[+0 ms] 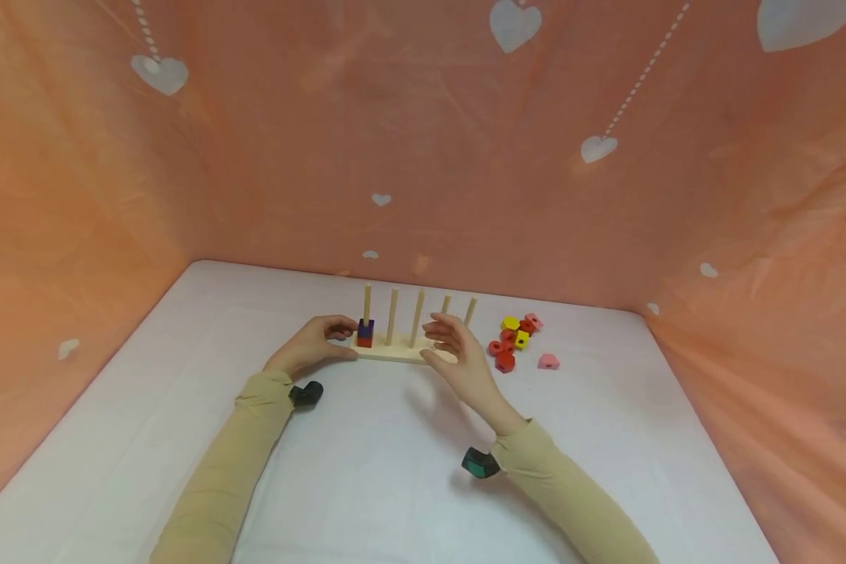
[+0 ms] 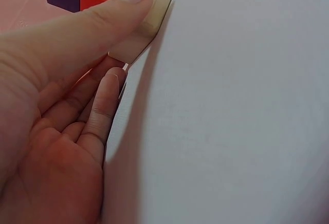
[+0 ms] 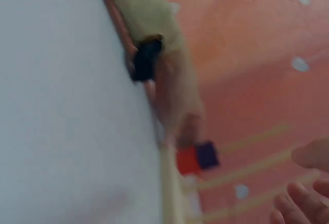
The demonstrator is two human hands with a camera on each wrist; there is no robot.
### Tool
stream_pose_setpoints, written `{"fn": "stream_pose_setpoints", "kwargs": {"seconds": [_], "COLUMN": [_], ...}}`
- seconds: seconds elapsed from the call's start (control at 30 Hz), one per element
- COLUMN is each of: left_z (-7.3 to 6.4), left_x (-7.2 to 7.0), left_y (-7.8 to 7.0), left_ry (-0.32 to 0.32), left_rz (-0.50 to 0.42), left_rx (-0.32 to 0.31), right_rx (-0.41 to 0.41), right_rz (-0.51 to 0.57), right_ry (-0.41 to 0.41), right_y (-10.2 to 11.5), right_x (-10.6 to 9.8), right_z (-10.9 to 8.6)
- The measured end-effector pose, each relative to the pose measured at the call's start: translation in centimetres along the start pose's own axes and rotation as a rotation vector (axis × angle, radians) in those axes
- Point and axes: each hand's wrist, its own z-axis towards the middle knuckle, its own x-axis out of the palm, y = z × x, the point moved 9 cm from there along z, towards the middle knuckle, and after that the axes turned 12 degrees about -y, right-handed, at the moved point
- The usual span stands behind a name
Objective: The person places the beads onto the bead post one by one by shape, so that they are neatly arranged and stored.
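Observation:
A wooden peg board point(image 1: 384, 354) with several upright pegs stands toward the back of the table. On its leftmost peg a dark purple-blue block point(image 1: 366, 325) sits on top of a red block point(image 1: 364, 342). My left hand point(image 1: 313, 345) grips the board's left end, and in the left wrist view the thumb point(image 2: 103, 21) lies along the base beside the red block. My right hand point(image 1: 465, 368) hovers in front of the board's right part, fingers apart and loosely bent, holding nothing. It partly hides the rightmost pegs. The right wrist view is blurred.
Right of the board lies a loose group of beads: a yellow bead point(image 1: 511, 323), several red ones such as a red bead point(image 1: 505, 362), and a pink piece point(image 1: 548, 361) a little apart. An orange curtain point(image 1: 423, 157) with white hearts hangs behind the white table point(image 1: 366, 470).

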Motion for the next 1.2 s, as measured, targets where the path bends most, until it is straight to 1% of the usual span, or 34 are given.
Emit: {"fn": "stream_pose_setpoints", "kwargs": {"seconds": [0.07,0.13,0.23,0.33,0.47,0.6,0.73,0.87,0.93,1.0,1.13,1.2], "left_z": [0.0,-0.1,-0.1,-0.1,0.0,0.0,0.0,-0.1,-0.1,0.0,0.1,0.1], "left_x": [-0.1,-0.2,-0.2,-0.3,-0.2,0.0,0.0,0.0,-0.1,-0.1,0.0,0.0], "left_y": [-0.1,-0.1,0.0,0.1,0.3,0.2,0.2,-0.1,-0.2,-0.3,-0.1,0.0], "left_ry": [-0.001,0.001,0.007,0.004,0.008,0.013,0.013,0.014,0.011,0.012,0.014,0.018], "left_rz": [0.002,0.007,0.023,0.023,0.002,-0.007,0.004,0.027,0.036,0.041,0.044,0.045], "left_rx": [0.008,0.017,0.034,0.028,0.014,0.014,0.018,0.046,0.056,0.062,0.046,0.039], "right_rx": [-0.002,-0.012,-0.031,-0.035,0.026,0.087,0.115,0.136,0.156,0.194,0.259,0.275], "right_rz": [-0.008,-0.003,-0.008,-0.029,-0.076,-0.154,-0.217,-0.265,-0.307,-0.345,-0.392,-0.398], "right_ry": [-0.025,-0.064,-0.15,-0.246,-0.337,-0.373,-0.374,-0.356,-0.333,-0.299,-0.224,-0.2], "right_y": [0.1,-0.2,-1.3,-2.8,-4.3,-5.8,-7.2,-8.8,-9.7,-10.6,-12.3,-13.0], "right_x": [-1.7,-3.6,-6.8,-10.2,-14.2,-17.1,-18.7,-19.5,-19.6,-19.6,-19.6,-19.7], "right_z": [0.1,0.3,0.7,0.9,0.8,0.8,1.2,1.6,1.8,1.9,2.0,2.1]}}
